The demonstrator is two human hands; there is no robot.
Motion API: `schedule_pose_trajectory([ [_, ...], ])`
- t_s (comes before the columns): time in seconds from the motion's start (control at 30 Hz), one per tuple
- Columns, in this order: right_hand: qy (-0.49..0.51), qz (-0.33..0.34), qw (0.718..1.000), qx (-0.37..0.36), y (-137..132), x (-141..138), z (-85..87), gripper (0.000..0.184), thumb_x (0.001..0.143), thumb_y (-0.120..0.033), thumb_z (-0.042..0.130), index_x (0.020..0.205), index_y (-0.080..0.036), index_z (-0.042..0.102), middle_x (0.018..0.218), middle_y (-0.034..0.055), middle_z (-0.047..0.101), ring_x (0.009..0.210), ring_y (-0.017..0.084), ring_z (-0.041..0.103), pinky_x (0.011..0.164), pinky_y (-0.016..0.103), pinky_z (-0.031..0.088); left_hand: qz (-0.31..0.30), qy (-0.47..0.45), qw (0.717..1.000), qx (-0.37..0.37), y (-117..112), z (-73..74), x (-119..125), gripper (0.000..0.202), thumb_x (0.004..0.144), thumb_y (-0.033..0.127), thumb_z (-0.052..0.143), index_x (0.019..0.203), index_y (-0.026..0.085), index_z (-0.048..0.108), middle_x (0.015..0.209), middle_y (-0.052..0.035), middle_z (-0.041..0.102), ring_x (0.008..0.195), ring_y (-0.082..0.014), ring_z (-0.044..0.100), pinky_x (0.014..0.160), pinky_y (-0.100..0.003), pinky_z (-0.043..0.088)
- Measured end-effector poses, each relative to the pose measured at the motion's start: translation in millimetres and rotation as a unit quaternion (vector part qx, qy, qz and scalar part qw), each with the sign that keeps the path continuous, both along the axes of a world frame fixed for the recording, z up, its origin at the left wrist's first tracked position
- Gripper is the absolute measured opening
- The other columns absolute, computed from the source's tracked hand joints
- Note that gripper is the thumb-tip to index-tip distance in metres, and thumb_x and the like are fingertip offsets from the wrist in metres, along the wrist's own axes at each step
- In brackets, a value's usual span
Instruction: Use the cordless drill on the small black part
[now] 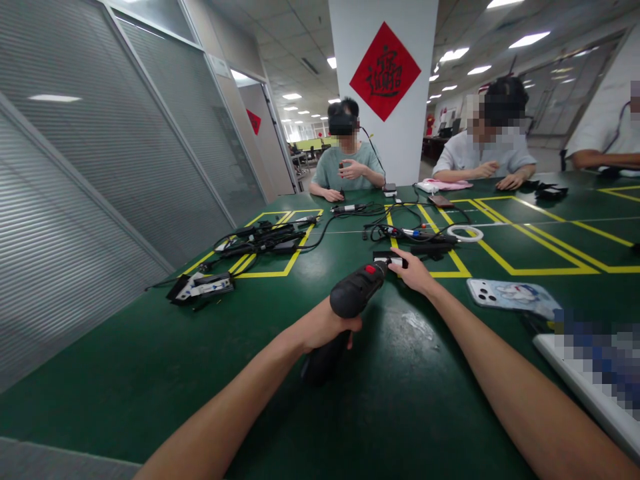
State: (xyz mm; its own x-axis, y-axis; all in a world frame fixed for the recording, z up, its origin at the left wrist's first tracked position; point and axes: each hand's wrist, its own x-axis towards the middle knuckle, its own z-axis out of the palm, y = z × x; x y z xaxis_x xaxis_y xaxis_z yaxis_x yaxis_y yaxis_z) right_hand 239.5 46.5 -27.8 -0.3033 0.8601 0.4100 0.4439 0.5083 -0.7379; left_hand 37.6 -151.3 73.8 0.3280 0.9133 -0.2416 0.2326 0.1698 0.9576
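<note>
My left hand (320, 327) is wrapped round the handle of a black cordless drill (353, 295) that has a red switch on top. The drill's chuck points away from me. Its front end meets a small black-and-white part (385, 255) on the green table. My right hand (414, 272) has its fingers closed on the near right side of that part. Whether a bit or screw sits at the contact point, I cannot make out. The drill body hides some of my left fingers.
Tangled black cables (265, 237) and a black-and-white assembly (203, 285) lie to the left. More cables and a white ring (465, 233) are beyond my right hand. A phone (515, 297) and a white-edged object (575, 373) lie right. Several people sit across the table (150, 373).
</note>
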Motion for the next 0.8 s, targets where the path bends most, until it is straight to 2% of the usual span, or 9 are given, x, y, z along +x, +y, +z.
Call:
schedule_pose_trajectory([
  [0.17,-0.001,0.004,1.000,0.003,-0.4,-0.3,0.0,0.052,0.078,-0.031,0.058,0.128,-0.023,0.050,0.125,0.0085,0.055,0.113,0.022,0.052,0.098,0.038,0.037,0.003,0.002,1.000,-0.006,0.3,-1.2,-0.5,0.029,0.067,0.015,0.060,0.093,0.017,0.049,0.070,0.0006,0.051,0.053,-0.0124,0.054,0.049,-0.025,0.045],
  [0.4,-0.005,0.002,1.000,0.004,2.5,-0.9,-2.3,0.052,0.077,-0.033,0.059,0.127,-0.021,0.051,0.121,0.0096,0.057,0.112,0.023,0.052,0.097,0.037,0.038,-0.012,-0.031,0.999,0.006,-1.5,1.5,2.8,0.051,0.066,0.012,0.059,0.114,0.020,0.044,0.075,0.0017,0.049,0.052,-0.0095,0.052,0.048,-0.024,0.047],
  [0.57,-0.006,0.001,1.000,0.004,4.9,-0.5,-4.1,0.053,0.077,-0.033,0.059,0.127,-0.021,0.051,0.120,0.0096,0.057,0.109,0.023,0.054,0.095,0.037,0.039,0.000,-0.037,0.999,0.006,-2.0,3.9,4.8,0.049,0.065,0.012,0.060,0.112,0.018,0.047,0.077,0.0017,0.049,0.050,-0.0068,0.048,0.047,-0.024,0.049],
  [0.8,-0.004,0.004,1.000,0.003,6.4,-0.7,-7.3,0.052,0.078,-0.034,0.058,0.127,-0.022,0.050,0.122,0.0089,0.056,0.109,0.022,0.053,0.095,0.037,0.039,-0.010,-0.038,0.999,0.010,-0.1,-1.0,2.2,0.045,0.065,0.010,0.058,0.109,0.017,0.049,0.075,0.0024,0.048,0.050,-0.0086,0.051,0.047,-0.024,0.049],
])
